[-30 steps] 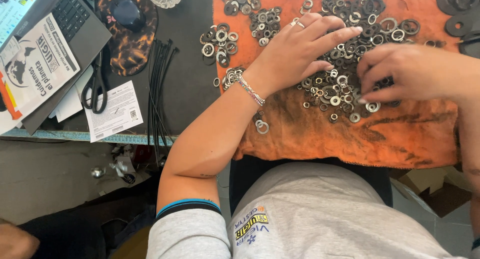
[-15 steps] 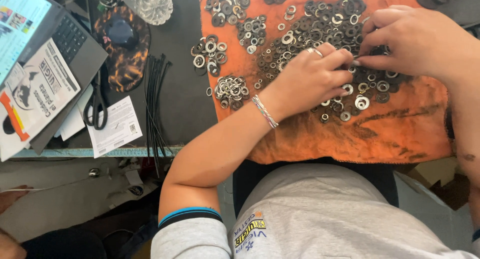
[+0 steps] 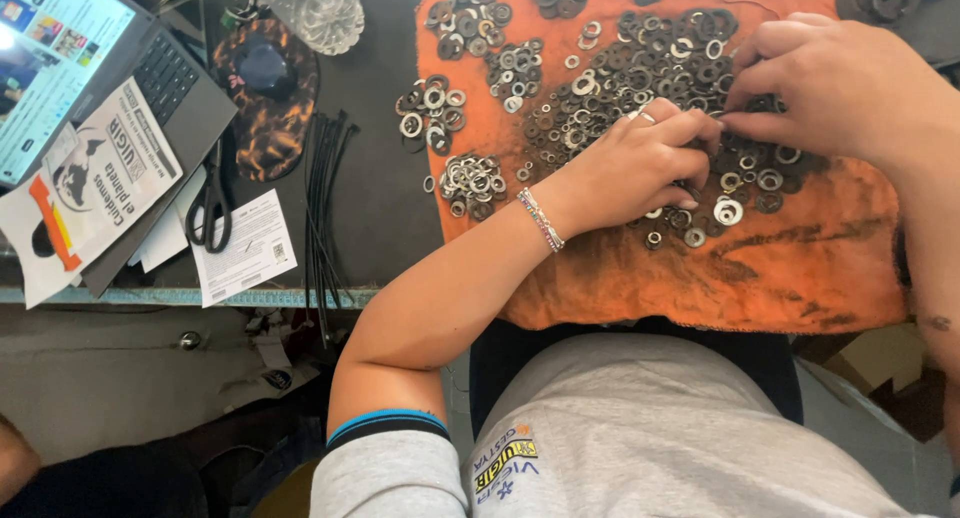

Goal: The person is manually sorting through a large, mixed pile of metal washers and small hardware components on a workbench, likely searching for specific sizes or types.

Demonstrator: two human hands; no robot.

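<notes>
1. The left hand point(image 3: 640, 168) lay palm down on the orange cloth point(image 3: 800, 268), fingers curled together with their tips pressed into the heap of metal washers point(image 3: 650, 68); whether they pinched a single washer could not be told.
2. The right hand point(image 3: 840, 88) met it from the right, fingertips drawn together on the same heap just beside the left fingertips; what they gripped was hidden.
3. A beaded bracelet point(image 3: 541, 219) circled the left wrist.
4. The washers lay too many to count: one big heap in the middle of the cloth under both hands, and four smaller sorted clusters point(image 3: 470, 173) to its left, some spilling over the cloth's left edge onto the dark tabletop point(image 3: 380, 218).
5. The near strip of the cloth was bare and stained, the only open room near the hands.
6. Left of the cloth lay one bundle of black cable ties point(image 3: 322, 193), then one white printed slip point(image 3: 245, 248), rectangular, at the near table edge.
7. One pair of black-handled scissors point(image 3: 210, 203) lay beside it.
8. At far left, one white leaflet point(image 3: 95, 193) with black lettering and an orange mark rested on one open laptop point(image 3: 150, 78), its screen lit.
</notes>
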